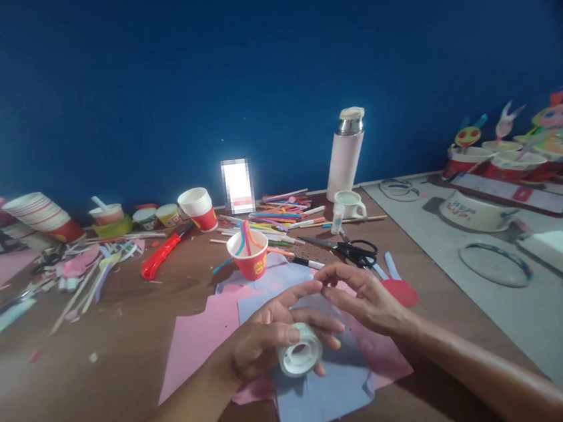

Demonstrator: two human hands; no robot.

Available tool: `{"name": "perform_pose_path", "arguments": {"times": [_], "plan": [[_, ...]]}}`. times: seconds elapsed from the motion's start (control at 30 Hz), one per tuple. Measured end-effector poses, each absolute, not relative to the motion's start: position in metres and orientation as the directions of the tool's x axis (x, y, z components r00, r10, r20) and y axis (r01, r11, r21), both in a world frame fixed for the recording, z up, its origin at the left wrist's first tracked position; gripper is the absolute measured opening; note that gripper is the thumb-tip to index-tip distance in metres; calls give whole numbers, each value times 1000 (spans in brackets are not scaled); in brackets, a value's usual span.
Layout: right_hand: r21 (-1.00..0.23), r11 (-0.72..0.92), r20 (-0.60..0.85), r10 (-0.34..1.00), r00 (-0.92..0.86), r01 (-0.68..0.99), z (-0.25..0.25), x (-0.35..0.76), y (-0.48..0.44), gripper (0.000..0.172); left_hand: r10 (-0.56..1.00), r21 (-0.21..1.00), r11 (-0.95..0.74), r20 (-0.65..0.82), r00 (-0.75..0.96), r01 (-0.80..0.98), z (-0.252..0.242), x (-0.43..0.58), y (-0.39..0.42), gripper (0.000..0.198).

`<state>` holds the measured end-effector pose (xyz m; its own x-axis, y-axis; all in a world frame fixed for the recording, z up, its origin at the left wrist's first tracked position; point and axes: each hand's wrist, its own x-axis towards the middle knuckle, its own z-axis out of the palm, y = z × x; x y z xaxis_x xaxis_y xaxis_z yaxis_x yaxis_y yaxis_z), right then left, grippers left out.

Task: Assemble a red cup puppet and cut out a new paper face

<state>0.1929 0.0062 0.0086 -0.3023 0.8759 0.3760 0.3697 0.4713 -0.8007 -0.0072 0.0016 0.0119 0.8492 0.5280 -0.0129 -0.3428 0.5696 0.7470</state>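
My left hand (278, 329) grips a roll of clear tape (300, 351) between thumb and fingers, its index finger stretched to the right. The thumb and index finger of my right hand (363, 296) are pinched together at that fingertip; whatever is between them is too small to make out. Under both hands lie sheets of blue paper (326, 401) and pink paper (195, 344). Just beyond them stands a red paper cup (253, 264) with bent coloured strips inside. A red paper circle (401, 292) lies beside my right wrist.
Black scissors (359, 251), a white mug (349, 205) and a pale pink thermos (346, 160) stand or lie behind my right hand. A red-handled cutter (163, 256), stacked cups (198, 209) and paper scraps (86, 265) are left. Decorated cups (518, 162) fill the far right.
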Motion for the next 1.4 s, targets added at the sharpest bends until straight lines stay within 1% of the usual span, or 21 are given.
{"name": "perform_pose_path", "arguments": {"times": [0.17, 0.27, 0.37, 0.47, 0.53, 0.63, 0.73, 0.93, 1.03, 1.07, 1.1, 1.13, 1.2, 1.27, 1.33, 1.4], "plan": [[-824, 445, 356, 888, -291, 351, 9, 189, 4, 19, 515, 745, 578, -14, 857, -335, 8, -6, 0, 68], [-819, 441, 361, 893, -269, 367, 7, 188, 3, 17, 500, 739, 589, -15, 866, -328, 4, -5, 0, 69], [-786, 468, 393, 883, -258, 404, 6, 188, 4, 13, 497, 736, 592, -13, 868, -328, 2, -5, 1, 71], [-699, 561, 483, 828, -286, 445, 5, 189, 5, 14, 503, 737, 592, -22, 864, -326, 3, -6, 1, 73], [-613, 625, 544, 777, -316, 482, 4, 190, 6, 15, 503, 745, 588, -30, 864, -316, 2, -6, 1, 73], [-482, 674, 600, 720, -350, 560, 4, 193, 8, 17, 500, 764, 570, -33, 866, -300, 0, -6, 2, 72], [-375, 685, 630, 682, -371, 625, 4, 195, 9, 17, 500, 774, 562, -36, 865, -293, -1, -5, 3, 70], [-239, 664, 632, 660, -406, 708, 5, 195, 7, 15, 514, 792, 546, -58, 856, -274, 1, -4, 3, 64], [-205, 608, 641, 676, -364, 767, 6, 204, 13, 15, 514, 828, 509, -74, 854, -234, 3, -7, 0, 48], [-219, 579, 648, 688, -327, 785, 6, 209, 17, 15, 505, 845, 492, -83, 859, -208, 4, -8, -1, 41], [-262, 542, 654, 708, -266, 798, 6, 215, 21, 15, 495, 863, 473, -95, 863, -177, 7, -9, -2, 36], [-338, 503, 642, 741, -196, 795, 7, 222, 25, 15, 486, 880, 453, -108, 867, -144, 9, -9, -2, 34], [-546, 403, 584, 811, -10, 735, 9, 234, 32, 13, 514, 911, 402, -140, 846, -93, 16, -9, -2, 34], [-663, 333, 530, 841, 106, 671, 11, 241, 36, 12, 606, 939, 339, -173, 776, -56, 23, -7, 0, 31], [-718, 304, 496, 855, 153, 627, 12, 245, 37, 12, 697, 959, 284, -198, 689, -12, 28, -3, 3, 26], [-765, 288, 459, 872, 173, 576, 11, 245, 37, 14, 756, 968, 249, -221, 616, 43, 32, 1, 6, 24]]}}
